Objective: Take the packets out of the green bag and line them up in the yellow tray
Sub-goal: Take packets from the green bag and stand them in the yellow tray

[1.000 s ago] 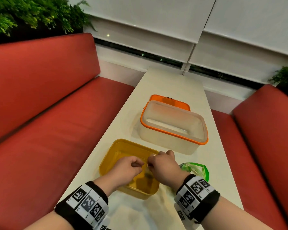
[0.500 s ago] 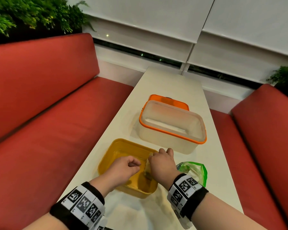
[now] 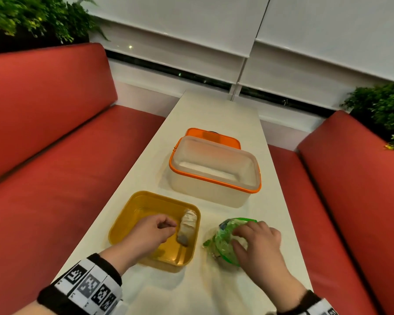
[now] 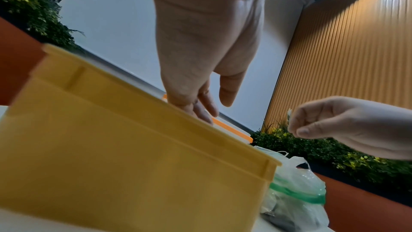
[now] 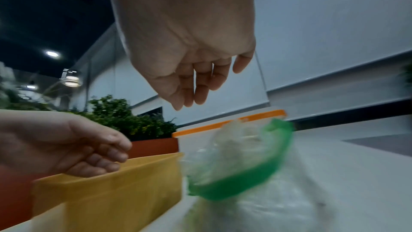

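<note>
White table (image 3: 214,114) is taken up far along by a clear box (image 3: 214,176), with the yellow tray (image 3: 132,214) near its left edge and the green bag (image 3: 225,239) just beside, near the right edge. One packet (image 3: 187,226) is laid along the tray's right wall; more, it seems, are left bagged. Room is left to its left. The left hand (image 3: 148,233) is hung over the tray, fingers loosely curled, empty. The right hand (image 3: 257,244) is spread, fingers apart, at the bag's mouth.
</note>
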`<state>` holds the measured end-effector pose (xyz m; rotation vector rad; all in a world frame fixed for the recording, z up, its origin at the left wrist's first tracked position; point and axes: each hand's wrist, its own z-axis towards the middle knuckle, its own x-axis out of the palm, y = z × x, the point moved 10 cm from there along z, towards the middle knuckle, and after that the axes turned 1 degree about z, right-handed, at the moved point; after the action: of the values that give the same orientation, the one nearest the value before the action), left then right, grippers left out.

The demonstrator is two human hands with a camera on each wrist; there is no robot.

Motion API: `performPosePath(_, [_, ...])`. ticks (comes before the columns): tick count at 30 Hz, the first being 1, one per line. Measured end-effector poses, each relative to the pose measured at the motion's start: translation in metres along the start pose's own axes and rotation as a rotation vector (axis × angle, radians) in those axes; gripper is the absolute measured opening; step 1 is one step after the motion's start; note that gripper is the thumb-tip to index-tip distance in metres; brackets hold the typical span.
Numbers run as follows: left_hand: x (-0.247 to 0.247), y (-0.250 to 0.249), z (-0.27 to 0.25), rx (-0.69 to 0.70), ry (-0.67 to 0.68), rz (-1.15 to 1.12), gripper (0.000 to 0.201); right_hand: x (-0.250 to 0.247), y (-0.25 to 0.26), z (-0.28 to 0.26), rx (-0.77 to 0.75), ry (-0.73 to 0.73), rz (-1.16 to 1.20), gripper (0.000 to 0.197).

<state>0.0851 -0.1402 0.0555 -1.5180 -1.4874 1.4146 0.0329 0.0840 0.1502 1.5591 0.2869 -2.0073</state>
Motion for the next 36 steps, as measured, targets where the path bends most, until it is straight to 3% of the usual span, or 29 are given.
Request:
performPosePath(3, [0.015,-0.016,0.001,0.032,0.010,0.018,0.009,-0.002,-0.038,-0.013,0.157,-0.007,0.016,0.009])
performPosePath(8, [0.049,-0.040,0.001,0.089,0.065,0.043,0.012,0.017,-0.049,-0.024,0.281,0.186,-0.086,0.031])
performPosePath(11, [0.075,-0.055,-0.001,0.153,0.111,0.120,0.010,0.022,-0.050,-0.024,0.319,0.195,-0.038,0.023])
performPosePath(15, [0.106,-0.065,-0.003,0.191,0.170,0.203,0.016,0.027,-0.053,-0.023,0.350,0.152,0.087,0.017])
performPosePath(20, [0.131,-0.069,-0.001,0.180,0.206,0.305,0.032,0.035,-0.058,-0.021,0.366,0.203,0.098,0.040])
performPosePath(24, [0.139,-0.065,0.000,0.159,0.208,0.378,0.040,0.046,-0.061,-0.018,0.346,0.243,0.117,0.013])
performPosePath(29, [0.140,-0.061,0.002,0.141,0.191,0.388,0.044,0.048,-0.063,-0.018,0.308,0.230,0.228,0.004])
performPosePath(36, [0.146,-0.067,0.008,0.144,0.206,0.352,0.049,0.041,-0.077,-0.015,0.355,0.197,0.583,0.024])
